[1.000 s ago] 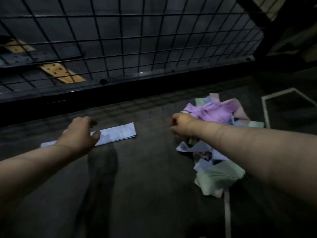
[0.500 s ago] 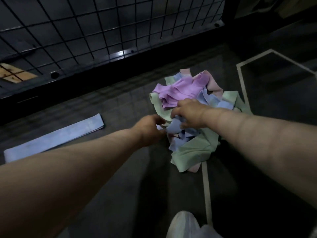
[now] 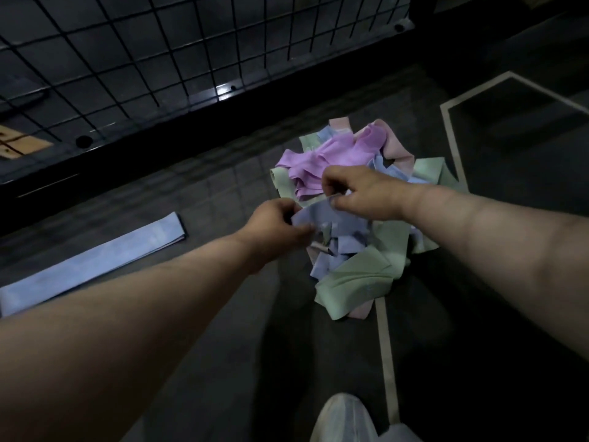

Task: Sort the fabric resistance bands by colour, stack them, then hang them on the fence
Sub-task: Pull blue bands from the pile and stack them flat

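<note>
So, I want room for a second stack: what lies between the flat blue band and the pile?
Only bare dark floor, in the head view; the left hand hangs over it by the pile.

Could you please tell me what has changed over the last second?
The left hand left the flat band and moved right to the pile, where it and the right hand now pinch a blue band. The flat band and pile stayed put.

2 hands (image 3: 275, 226) (image 3: 360, 193); 1 flat band (image 3: 95, 266); 1 pile (image 3: 353, 275).
</note>
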A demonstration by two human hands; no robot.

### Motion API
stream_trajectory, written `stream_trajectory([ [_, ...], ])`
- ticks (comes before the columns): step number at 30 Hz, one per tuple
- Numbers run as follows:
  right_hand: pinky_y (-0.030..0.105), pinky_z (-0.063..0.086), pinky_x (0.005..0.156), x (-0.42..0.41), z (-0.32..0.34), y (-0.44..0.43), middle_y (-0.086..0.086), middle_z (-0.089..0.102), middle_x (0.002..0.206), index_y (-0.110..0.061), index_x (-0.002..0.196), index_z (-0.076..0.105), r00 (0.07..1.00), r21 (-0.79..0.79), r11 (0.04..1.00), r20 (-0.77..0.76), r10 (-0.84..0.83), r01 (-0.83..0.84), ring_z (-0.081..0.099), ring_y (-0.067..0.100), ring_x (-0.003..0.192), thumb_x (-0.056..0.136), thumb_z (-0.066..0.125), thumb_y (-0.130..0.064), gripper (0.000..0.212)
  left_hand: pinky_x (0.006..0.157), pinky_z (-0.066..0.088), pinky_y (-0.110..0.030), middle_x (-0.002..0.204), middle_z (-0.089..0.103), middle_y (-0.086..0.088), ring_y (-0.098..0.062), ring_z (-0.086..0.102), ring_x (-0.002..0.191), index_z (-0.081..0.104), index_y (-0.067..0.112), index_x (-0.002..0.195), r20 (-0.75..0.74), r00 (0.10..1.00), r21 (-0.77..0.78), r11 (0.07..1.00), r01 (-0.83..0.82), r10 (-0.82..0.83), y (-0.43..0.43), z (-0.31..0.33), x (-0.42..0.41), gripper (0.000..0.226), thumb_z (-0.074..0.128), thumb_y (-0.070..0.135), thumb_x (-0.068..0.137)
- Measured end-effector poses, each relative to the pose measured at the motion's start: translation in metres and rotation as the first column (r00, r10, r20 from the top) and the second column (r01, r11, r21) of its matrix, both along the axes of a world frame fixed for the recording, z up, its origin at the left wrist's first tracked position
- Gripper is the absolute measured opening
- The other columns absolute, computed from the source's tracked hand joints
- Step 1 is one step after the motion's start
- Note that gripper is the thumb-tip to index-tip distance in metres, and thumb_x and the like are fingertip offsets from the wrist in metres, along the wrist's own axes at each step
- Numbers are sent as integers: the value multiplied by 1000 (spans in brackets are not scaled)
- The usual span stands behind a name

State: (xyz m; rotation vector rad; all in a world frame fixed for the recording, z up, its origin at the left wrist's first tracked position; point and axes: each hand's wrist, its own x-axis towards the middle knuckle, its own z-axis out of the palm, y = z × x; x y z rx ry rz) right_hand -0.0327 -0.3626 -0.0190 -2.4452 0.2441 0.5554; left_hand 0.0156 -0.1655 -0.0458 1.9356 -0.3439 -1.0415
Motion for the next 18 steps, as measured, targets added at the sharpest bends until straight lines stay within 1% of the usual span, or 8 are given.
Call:
stream_trajectory([
  [3,39,58,73,6,11,-9,0,62,96,-29,107,50,988,51,999,-153,17,-9,63,20,85,82,74,-33,35,38,42,-21,68,64,-5,-11,57,47,65,12,90,-84,996,-64,998,-18,12,5,22,16,8,73,12,88],
  [5,39,59,74,9,15,-10,-3,63,100,-33,116,45,974,-32,994,-209,91,-100,66,19,86,74,81,-36,55,38,38,-16,68,62,-3,-6,55,44,65,13,85,-107,993,-57,997,-48,42,9,31,26,9,70,7,88],
  [6,38,56,75,11,15,-8,-6,62,101,-34,117,43,966,-126,977,-218,142,-172,64,19,87,73,81,-37,58,40,35,-16,68,60,-4,-8,54,45,65,14,82,-109,992,-47,996,-70,64,12,32,33,12,69,5,87],
  [9,34,41,72,14,14,-3,-6,52,91,-32,100,40,957,-419,861,-136,255,-288,53,24,85,80,69,-37,35,48,26,-20,70,53,-9,-17,43,54,63,16,76,-92,988,1,992,-128,128,27,37,51,13,69,5,82],
  [11,37,44,72,18,15,1,-3,54,89,-32,91,39,972,-458,859,-56,230,-229,55,29,84,79,62,-34,27,48,25,-20,70,51,-9,-18,40,53,62,16,74,-90,984,22,988,-152,153,38,41,62,13,69,7,81],
  [14,42,50,79,28,18,4,2,56,103,-29,106,42,987,-454,877,-22,162,-154,58,31,92,76,63,-30,36,47,24,-17,70,49,-11,-18,37,49,60,16,75,-117,978,26,985,-172,173,59,52,80,13,69,10,80],
  [16,36,51,76,37,21,9,3,56,98,-25,112,46,999,-314,948,-10,40,-41,59,28,89,82,61,-18,34,47,24,-18,73,49,-12,-17,38,49,62,16,83,-150,979,10,991,-136,136,75,58,92,24,79,18,68],
  [18,25,48,57,46,27,21,4,59,82,-23,106,49,984,38,984,-37,-174,175,58,22,72,87,57,-5,27,46,25,-21,81,54,-10,-14,40,54,61,19,99,-132,991,36,999,-18,23,94,63,102,50,90,26,59],
])
